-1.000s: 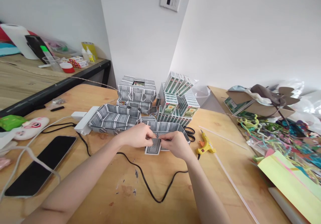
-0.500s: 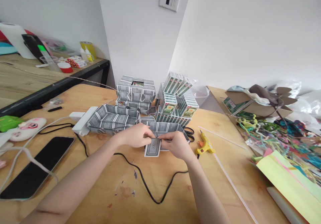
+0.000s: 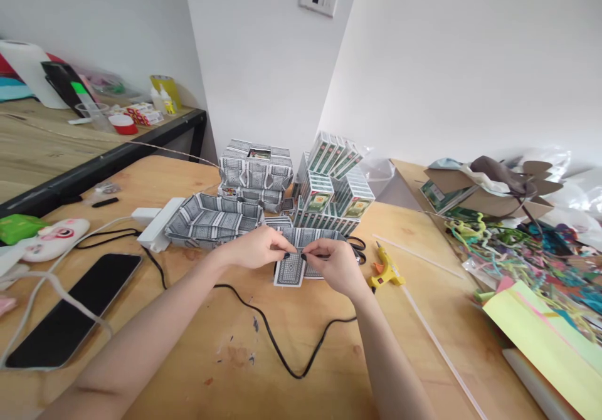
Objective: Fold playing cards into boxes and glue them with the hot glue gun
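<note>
Both of my hands meet at a playing card (image 3: 288, 272) with a grey patterned back, at the front wall of a tray made of cards (image 3: 324, 237). My left hand (image 3: 258, 246) pinches the card's upper edge from the left. From the right, my right hand (image 3: 333, 265) pinches the same edge, close beside the left fingertips. The card's lower part hangs over the tray's near side, and my fingers hide its top. To the left sits a second card tray (image 3: 214, 219). A larger box covered in cards (image 3: 256, 172) stands behind it.
Stacked card packs (image 3: 329, 188) stand behind the tray. A yellow glue gun (image 3: 387, 271) and black-handled scissors (image 3: 358, 248) lie to the right. A black cable (image 3: 268, 335) loops in front. A phone (image 3: 75, 310) and a white power strip (image 3: 160, 225) lie left.
The card and both hands have risen slightly at the tray's front wall. My right hand's fingers are more bent, and both sets of fingertips still pinch the card's top edge.
</note>
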{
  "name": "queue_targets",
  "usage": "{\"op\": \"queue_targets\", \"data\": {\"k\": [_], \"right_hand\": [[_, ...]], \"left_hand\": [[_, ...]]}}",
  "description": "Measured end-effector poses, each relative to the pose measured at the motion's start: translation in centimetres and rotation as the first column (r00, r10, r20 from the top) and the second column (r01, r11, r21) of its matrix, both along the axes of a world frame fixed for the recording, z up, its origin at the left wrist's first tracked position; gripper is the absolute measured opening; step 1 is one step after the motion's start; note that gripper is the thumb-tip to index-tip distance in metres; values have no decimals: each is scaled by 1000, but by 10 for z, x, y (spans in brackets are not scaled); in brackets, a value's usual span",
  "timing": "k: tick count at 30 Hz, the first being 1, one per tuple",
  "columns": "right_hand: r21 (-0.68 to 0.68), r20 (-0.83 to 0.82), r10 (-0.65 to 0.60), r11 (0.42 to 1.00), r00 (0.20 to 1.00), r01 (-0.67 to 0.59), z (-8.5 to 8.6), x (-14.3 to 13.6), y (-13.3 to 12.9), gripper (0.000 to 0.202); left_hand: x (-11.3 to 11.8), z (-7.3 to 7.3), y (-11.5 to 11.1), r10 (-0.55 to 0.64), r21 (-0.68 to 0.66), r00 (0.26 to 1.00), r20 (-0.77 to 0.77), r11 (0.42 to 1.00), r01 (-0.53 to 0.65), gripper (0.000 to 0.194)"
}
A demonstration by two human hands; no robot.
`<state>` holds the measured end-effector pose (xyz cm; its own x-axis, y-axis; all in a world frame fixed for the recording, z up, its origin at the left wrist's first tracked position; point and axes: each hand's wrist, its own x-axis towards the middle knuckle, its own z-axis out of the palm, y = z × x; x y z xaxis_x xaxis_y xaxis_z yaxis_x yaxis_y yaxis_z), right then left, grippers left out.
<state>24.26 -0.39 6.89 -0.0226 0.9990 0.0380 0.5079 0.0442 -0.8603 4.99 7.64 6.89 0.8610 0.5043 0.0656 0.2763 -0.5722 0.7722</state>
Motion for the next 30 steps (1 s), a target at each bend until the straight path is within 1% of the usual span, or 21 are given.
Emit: {"op": "queue_targets", "data": {"k": [2, 4, 7, 9, 11, 13, 15, 16, 18, 20, 21, 23, 24, 25, 26, 27, 29, 30], "right_hand": [[8, -13, -4, 1000, 1000, 4, 0, 1, 1, 14], [29, -8, -7, 1000, 1000, 7, 1, 3, 1, 16], [104, 25, 24, 994, 999, -27, 4, 7, -1, 17], [185, 70, 67, 980, 995, -79, 11, 10, -5, 16], [256, 136, 114, 956, 984, -146, 19, 13, -11, 22], [297, 203, 154, 931, 967, -211, 27, 14, -16, 34], [313, 261, 176, 915, 949, -256, 31, 14, -19, 42], [316, 281, 178, 910, 943, -266, 31, 14, -20, 42], [317, 310, 174, 908, 935, -274, 28, 14, -18, 42], [317, 329, 161, 910, 931, -269, 23, 15, -14, 42], [318, 337, 155, 909, 929, -268, 21, 16, -12, 42], [319, 358, 150, 908, 922, -272, 16, 17, -7, 41], [318, 372, 145, 908, 917, -273, 14, 18, -5, 41], [314, 387, 141, 909, 911, -274, 12, 18, -4, 41], [309, 402, 140, 910, 905, -278, 10, 18, -2, 42], [305, 416, 138, 910, 899, -281, 9, 17, -2, 43], [302, 437, 127, 912, 891, -278, 7, 15, -1, 42], [297, 444, 118, 916, 888, -270, 6, 14, -1, 42]], "left_hand": [[-4, 1, 5, -59, -86, 998, 22, 994, 61, 31], [-7, 0, 8, -86, -161, 995, 49, 983, 93, 34], [-9, 0, 10, -48, -258, 993, 111, 963, 76, 34], [-9, 3, 8, 4, -360, 987, 161, 931, 55, 30], [-9, 6, 7, 65, -498, 973, 220, 865, 55, 28], [-9, 10, 5, 159, -627, 948, 276, 777, 52, 27], [-9, 11, 5, 276, -729, 917, 287, 684, 22, 26], [-8, 10, 6, 327, -769, 905, 273, 639, 2, 26], [-5, 6, 7, 391, -828, 890, 236, 560, -27, 27], [0, -1, 8, 422, -858, 881, 216, 513, -36, 28], [3, -4, 8, 431, -863, 877, 212, 504, -39, 29], [8, -10, 8, 432, -857, 877, 210, 513, -48, 29], [10, -11, 8, 422, -843, 881, 213, 535, -53, 28], [11, -12, 8, 406, -818, 887, 220, 572, -59, 27], [11, -12, 8, 378, -774, 897, 228, 630, -69, 26], [10, -12, 9, 345, -706, 908, 236, 704, -84, 24], [6, -8, 9, 266, -517, 933, 242, 849, -108, 22], [3, -6, 9, 225, -419, 946, 234, 901, -111, 23]]}}
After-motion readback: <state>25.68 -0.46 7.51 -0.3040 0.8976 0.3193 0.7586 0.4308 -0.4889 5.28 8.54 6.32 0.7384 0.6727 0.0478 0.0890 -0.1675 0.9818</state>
